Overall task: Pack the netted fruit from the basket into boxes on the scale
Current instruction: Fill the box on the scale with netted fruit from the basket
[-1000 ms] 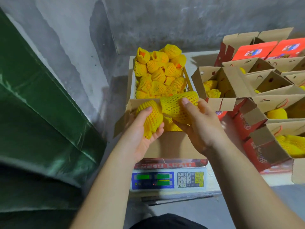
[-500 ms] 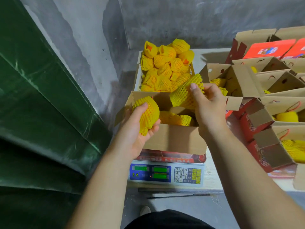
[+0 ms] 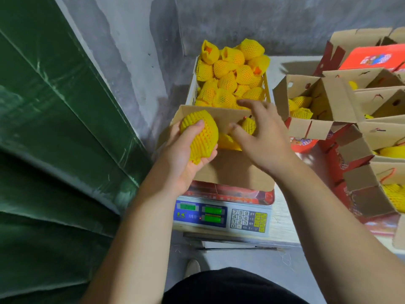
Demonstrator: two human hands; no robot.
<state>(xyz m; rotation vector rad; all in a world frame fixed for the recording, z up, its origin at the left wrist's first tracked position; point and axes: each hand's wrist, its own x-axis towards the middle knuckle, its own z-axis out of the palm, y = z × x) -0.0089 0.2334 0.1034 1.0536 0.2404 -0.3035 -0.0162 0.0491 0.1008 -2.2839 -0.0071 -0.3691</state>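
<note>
Your open box [image 3: 232, 170] sits on the scale [image 3: 221, 218], directly in front of you. Behind the box stands the basket [image 3: 191, 88], heaped with netted fruit [image 3: 230, 73] and backed against the wall [image 3: 241, 23]. To your right, more boxes [image 3: 361, 119] crowd the surface [image 3: 285, 216], some with fruit inside. On your left hangs a tarp [image 3: 54, 128].

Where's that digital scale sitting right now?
In the head view the scale sits low in the middle, directly under the open cardboard box being filled, with the basket of netted fruit just behind the box.
</note>
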